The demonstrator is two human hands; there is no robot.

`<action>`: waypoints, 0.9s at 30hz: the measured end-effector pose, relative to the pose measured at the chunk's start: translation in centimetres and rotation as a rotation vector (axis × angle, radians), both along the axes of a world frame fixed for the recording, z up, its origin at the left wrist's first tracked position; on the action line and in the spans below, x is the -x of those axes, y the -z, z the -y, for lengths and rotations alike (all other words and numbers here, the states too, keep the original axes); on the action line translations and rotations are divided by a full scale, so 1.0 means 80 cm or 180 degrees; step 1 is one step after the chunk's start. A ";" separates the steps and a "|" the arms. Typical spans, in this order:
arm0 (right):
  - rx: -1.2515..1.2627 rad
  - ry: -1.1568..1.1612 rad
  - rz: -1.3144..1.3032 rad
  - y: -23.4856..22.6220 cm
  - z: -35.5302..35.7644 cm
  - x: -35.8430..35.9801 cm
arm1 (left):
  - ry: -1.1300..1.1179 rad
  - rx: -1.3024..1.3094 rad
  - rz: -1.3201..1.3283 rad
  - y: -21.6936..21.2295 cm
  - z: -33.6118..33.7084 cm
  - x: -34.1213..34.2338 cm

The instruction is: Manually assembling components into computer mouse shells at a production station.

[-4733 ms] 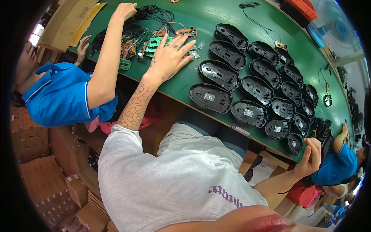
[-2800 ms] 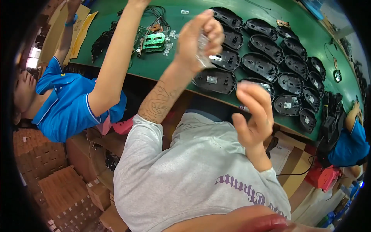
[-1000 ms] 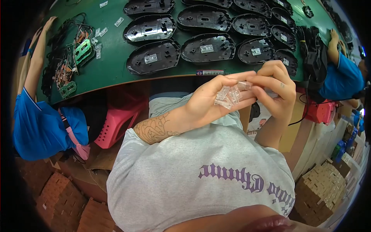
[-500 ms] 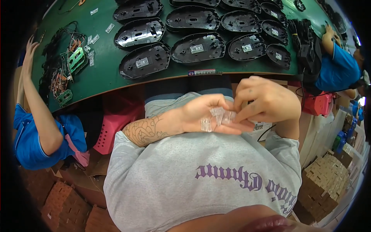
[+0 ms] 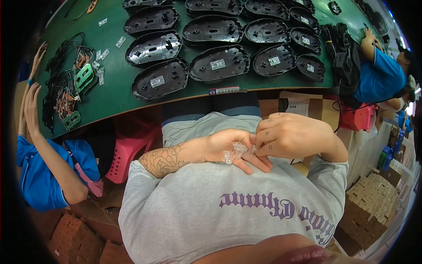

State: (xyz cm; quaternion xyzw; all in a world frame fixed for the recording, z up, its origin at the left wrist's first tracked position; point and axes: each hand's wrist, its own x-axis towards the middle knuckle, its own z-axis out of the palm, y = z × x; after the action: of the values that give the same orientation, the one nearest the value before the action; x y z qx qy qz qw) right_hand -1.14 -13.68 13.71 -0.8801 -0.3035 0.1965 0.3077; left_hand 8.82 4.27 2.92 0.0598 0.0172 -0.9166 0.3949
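Note:
Palm up in front of my chest, my left hand [image 5: 218,144] holds several small clear plastic pieces [image 5: 239,149]. One of them lies near the edge of the palm; the others sit toward the fingers. Over these fingers comes my right hand [image 5: 294,135], its fingertips pinched together at a clear piece, partly hidden. Beyond both hands, black plastic shells [image 5: 204,75] stand in rows on the green table [image 5: 110,90]. Each shell in the nearest row has a clear piece [image 5: 218,65] in its middle; most shells in the farther left rows show a bare slot there.
Loose clear pieces [image 5: 120,42] lie on the table's left, beside green circuit boards [image 5: 85,78] with wires. Bundled black cables [image 5: 344,61] lie at the right. Co-workers in blue sleeves [image 5: 44,171] sit at both sides. Cardboard boxes [image 5: 373,200] are stacked at lower right.
Both hands have come slightly lower and to the left, still together, and the clear pieces in my palm have shifted. The left co-worker's hands have moved closer to the table edge.

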 end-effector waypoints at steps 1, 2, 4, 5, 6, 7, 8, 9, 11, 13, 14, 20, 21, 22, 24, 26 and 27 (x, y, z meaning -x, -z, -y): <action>-0.0045 0.0033 -0.0043 0.002 0.000 0.000 | -0.0012 0.0176 0.0078 0.006 -0.001 0.001; -0.0092 0.0064 -0.0088 0.002 0.000 0.001 | -0.0027 0.0349 0.0154 0.010 -0.002 0.002; -0.0143 0.0060 -0.0125 0.003 0.000 -0.004 | 0.0028 0.0359 0.0157 0.017 -0.001 0.007; -0.0201 0.0052 -0.0163 0.004 -0.001 -0.006 | 0.0080 0.0360 0.0159 0.019 0.000 0.009; -0.0260 0.0043 -0.0201 0.005 -0.002 -0.008 | 0.0130 0.0361 0.0160 0.020 0.000 0.010; -0.0243 0.0049 -0.0196 0.005 -0.002 -0.009 | 0.0135 0.0377 0.0166 0.020 0.001 0.009; -0.0327 0.0111 -0.0176 0.006 -0.002 -0.009 | 0.0140 0.0316 0.0115 0.019 0.001 0.009; -0.0412 0.0173 -0.0156 0.007 -0.001 -0.009 | 0.0145 0.0253 0.0063 0.019 0.000 0.008; -0.0485 0.0236 -0.0133 0.006 0.001 -0.011 | 0.0150 0.0203 0.0015 0.018 -0.001 0.008; -0.0590 0.0582 0.0167 0.001 0.012 -0.013 | -0.0065 0.0217 -0.0062 0.016 -0.003 0.010; -0.0637 0.0762 0.0319 -0.003 0.019 -0.015 | -0.0165 0.0232 -0.0101 0.016 -0.003 0.010; 0.0359 0.1942 0.1805 -0.022 0.102 -0.063 | -0.0160 0.0200 -0.0159 0.020 -0.003 0.014; 0.0787 0.2096 0.2099 -0.018 0.114 -0.073 | -0.0209 0.0135 -0.0126 0.017 -0.003 0.012; 0.0791 0.2087 0.2114 -0.013 0.123 -0.081 | -0.0259 0.0073 -0.0104 0.015 -0.004 0.012; 0.1066 0.1971 0.2123 0.002 0.137 -0.095 | -0.0314 0.0064 -0.0155 0.016 -0.006 0.012; 0.1194 0.1876 0.2142 0.013 0.141 -0.102 | -0.0403 0.0023 -0.0281 0.020 -0.008 0.014; 0.1242 0.1866 0.2059 0.018 0.141 -0.104 | -0.0419 0.0028 -0.0276 0.023 -0.010 0.014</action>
State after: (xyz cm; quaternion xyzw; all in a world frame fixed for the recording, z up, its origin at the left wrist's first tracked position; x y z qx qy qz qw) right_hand 7.19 -24.98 12.26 -0.9860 -0.0800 -0.1293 0.0688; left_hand 7.70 5.03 1.09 0.0170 0.0341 -0.8905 0.4535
